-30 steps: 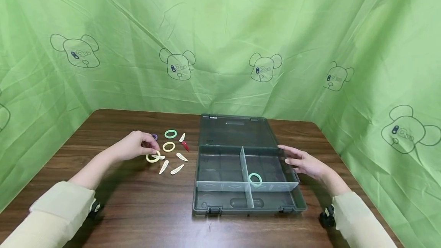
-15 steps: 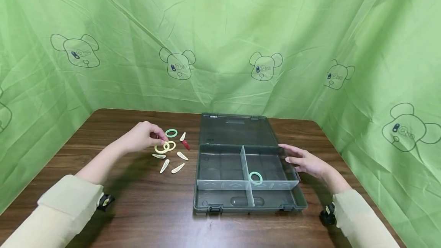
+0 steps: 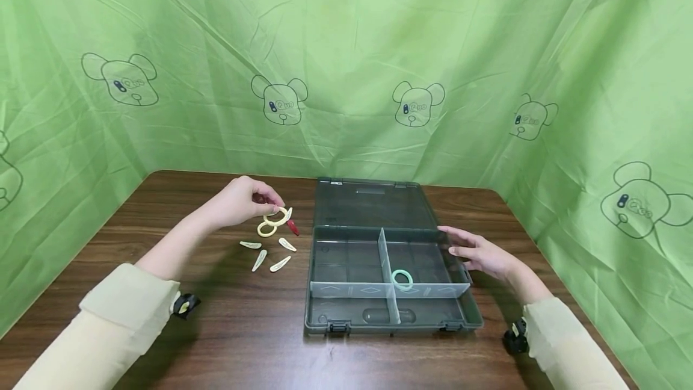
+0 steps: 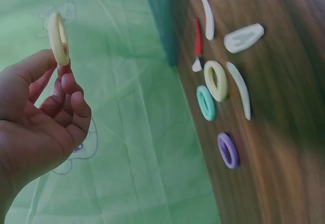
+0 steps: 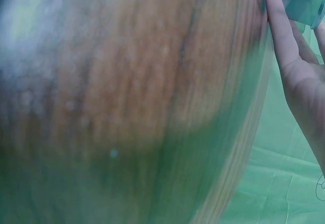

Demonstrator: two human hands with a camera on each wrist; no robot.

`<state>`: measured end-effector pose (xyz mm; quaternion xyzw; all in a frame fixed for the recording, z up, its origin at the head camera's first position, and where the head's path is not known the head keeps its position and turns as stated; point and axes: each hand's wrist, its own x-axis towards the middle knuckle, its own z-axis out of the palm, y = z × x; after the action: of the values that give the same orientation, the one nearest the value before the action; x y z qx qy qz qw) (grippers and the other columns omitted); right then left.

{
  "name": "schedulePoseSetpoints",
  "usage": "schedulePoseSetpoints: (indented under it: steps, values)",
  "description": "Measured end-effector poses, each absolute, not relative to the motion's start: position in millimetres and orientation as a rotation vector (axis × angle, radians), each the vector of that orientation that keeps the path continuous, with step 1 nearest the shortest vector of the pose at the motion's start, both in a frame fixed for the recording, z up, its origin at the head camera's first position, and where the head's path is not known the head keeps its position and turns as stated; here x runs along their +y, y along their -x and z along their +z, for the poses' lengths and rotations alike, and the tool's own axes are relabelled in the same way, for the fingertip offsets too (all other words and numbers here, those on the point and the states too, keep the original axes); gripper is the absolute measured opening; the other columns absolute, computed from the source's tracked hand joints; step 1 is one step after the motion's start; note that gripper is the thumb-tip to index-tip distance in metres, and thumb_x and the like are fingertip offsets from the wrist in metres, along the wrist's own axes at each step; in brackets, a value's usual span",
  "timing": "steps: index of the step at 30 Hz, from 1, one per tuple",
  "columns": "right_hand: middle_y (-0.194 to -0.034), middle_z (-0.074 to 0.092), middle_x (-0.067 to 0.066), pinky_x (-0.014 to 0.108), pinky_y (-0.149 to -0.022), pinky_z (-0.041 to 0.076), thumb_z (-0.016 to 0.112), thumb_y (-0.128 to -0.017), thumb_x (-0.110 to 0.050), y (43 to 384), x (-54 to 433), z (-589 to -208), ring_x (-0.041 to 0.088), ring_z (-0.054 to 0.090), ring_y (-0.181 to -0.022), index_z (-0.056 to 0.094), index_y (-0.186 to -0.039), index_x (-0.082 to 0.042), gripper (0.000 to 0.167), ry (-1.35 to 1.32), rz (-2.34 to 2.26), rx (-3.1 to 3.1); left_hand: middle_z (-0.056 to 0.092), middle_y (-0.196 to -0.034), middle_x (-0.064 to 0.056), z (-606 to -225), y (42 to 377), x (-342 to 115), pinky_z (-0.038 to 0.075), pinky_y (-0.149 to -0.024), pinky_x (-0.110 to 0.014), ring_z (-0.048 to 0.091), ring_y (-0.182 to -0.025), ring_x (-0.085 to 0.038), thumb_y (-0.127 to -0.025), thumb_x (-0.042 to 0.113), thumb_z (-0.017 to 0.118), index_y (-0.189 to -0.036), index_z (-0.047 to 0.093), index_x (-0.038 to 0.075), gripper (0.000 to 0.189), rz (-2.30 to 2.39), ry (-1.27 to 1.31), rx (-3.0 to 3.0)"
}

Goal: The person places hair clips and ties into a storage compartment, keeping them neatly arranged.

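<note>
My left hand pinches a pale yellow hair tie between thumb and fingertips, raised above the table. Below it on the table lie another yellow hair tie, a green hair tie and a purple hair tie. Around them are a red hair clip and several white snap hair clips. With relaxed fingers, my right hand touches the right side of the grey divided box. Inside that box, a green hair tie leans by the dividers in the back right compartment.
The box's translucent lid lies folded back behind it. Crossed dividers split the box into compartments. A wooden table bears everything, and a green curtain hangs around its back and sides.
My left hand has lifted the yellow hair tie from beside a white clip and carried it up and rightward, past the other yellow hair tie. The right hand stays at the box.
</note>
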<state>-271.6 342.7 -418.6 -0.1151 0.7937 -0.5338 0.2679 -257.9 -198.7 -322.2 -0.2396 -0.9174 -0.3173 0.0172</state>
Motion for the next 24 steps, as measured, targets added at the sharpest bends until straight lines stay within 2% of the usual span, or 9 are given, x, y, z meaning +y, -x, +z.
schedulePoseSetpoints:
  steps: [15, 18, 24]
  values:
    - [-0.155, 0.019, 0.012, 0.040, -0.091, 0.047, 0.054, -0.096, -0.021, 272, 342, -419, 0.035, 0.024, -0.138, 0.027, -0.149, -0.026, 0.060, 0.304, -1.467, 2.119, 0.071, -0.082, 0.002, -296, 258, -162, 0.043, -0.063, -0.028, 0.051, -0.066, -0.012, -0.083, 0.019, 0.072, -0.089, 0.075, 0.019, 0.007, -1.193, 0.655, -2.841]
    - [-0.155, 0.017, 0.013, 0.044, -0.094, 0.045, 0.054, -0.096, -0.021, 272, 343, -420, 0.036, 0.024, -0.138, 0.026, -0.149, -0.026, 0.060, 0.310, -1.456, 2.119, 0.071, -0.082, 0.004, -291, 260, -154, 0.044, -0.065, -0.029, 0.053, -0.068, -0.013, -0.083, 0.019, 0.072, -0.089, 0.075, 0.019, 0.007, -1.202, 0.668, -2.833]
    - [-0.157, 0.011, 0.011, 0.049, -0.097, 0.043, 0.052, -0.097, -0.022, 272, 344, -418, 0.036, 0.021, -0.139, 0.025, -0.149, -0.028, 0.059, 0.313, -1.433, 2.128, 0.071, -0.079, -0.001, -285, 265, -140, 0.042, -0.060, -0.028, 0.049, -0.060, -0.011, -0.083, 0.020, 0.071, -0.088, 0.075, 0.020, 0.006, -1.180, 0.739, -2.802]
